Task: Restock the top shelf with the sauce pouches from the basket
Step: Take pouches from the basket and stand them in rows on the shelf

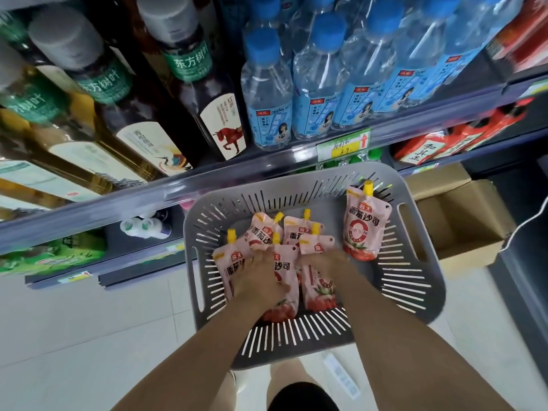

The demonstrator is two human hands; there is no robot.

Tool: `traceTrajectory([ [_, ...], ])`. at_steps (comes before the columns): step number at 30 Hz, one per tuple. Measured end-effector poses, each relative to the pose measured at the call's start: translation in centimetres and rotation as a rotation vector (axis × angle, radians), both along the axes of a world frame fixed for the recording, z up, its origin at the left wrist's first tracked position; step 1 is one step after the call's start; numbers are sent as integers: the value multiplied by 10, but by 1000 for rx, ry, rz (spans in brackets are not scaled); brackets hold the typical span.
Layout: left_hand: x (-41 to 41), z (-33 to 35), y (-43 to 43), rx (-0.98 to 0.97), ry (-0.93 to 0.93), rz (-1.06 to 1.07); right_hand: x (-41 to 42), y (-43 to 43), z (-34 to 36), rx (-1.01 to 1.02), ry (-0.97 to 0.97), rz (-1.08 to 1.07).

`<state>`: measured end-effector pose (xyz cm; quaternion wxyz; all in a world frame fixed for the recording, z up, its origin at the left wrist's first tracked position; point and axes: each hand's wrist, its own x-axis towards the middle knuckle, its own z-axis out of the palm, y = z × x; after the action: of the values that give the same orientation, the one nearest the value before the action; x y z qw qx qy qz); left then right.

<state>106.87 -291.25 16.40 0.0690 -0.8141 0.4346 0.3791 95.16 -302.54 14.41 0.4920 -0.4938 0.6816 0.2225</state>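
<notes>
A grey slotted plastic basket sits on the floor below the shelves. Inside it lie several pink sauce pouches with yellow spouts, clustered at the left and middle. One pouch leans alone against the far right wall. My left hand presses down on a pouch in the cluster, fingers closing around it. My right hand rests on a neighbouring pouch, fingers curled over its top. Both hands are inside the basket.
Shelves rise in front: dark tea bottles at the left, blue-capped water bottles in the middle, red packs at the right. An open cardboard box stands right of the basket. White tile floor lies to the left.
</notes>
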Motion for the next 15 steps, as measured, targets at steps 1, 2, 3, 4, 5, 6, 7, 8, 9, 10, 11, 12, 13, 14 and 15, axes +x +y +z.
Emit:
traceTrajectory([
  [1, 0, -2, 0, -3, 10, 6, 1, 1, 0, 4, -3, 20],
  [2, -1, -2, 0, -9, 19, 11, 3, 3, 3, -6, -1, 27],
  [3, 0, -2, 0, -16, 24, 18, 5, 4, 5, -27, -10, 23],
  [4, 0, -1, 0, -25, 24, 25, 6, 6, 8, -52, -12, 11],
  [5, 0, 0, 0, -26, 22, 36, 6, 7, 6, -82, -40, -7],
  [6, -1, 1, -1, -17, 15, 43, 5, 8, 7, -111, -60, -23],
  [7, -3, 1, -1, 4, -1, 42, 4, 9, 10, -140, -89, -40],
  [8, -5, 0, -2, 37, -23, 33, 2, 9, 14, -153, -91, -61],
  [9, -9, -1, -3, 73, -45, 22, -2, 7, 12, -174, -100, -78],
  [10, -14, -2, -4, 108, -60, 12, -3, 5, 20, -177, -112, -87],
  [11, -19, -3, -6, 141, -65, 13, -7, 1, 19, -191, -143, -98],
  [12, -24, -4, -8, 171, -62, 22, -8, -2, 23, -203, -166, -111],
  [13, -29, -6, -11, 195, -52, 29, -10, -7, 26, -227, -201, -120],
  [14, -33, -7, -12, 207, -28, 33, -12, -11, 31, -238, -218, -138],
  [15, -37, -11, -14, 203, 6, 35, -13, -17, 34, -255, -257, -140],
])
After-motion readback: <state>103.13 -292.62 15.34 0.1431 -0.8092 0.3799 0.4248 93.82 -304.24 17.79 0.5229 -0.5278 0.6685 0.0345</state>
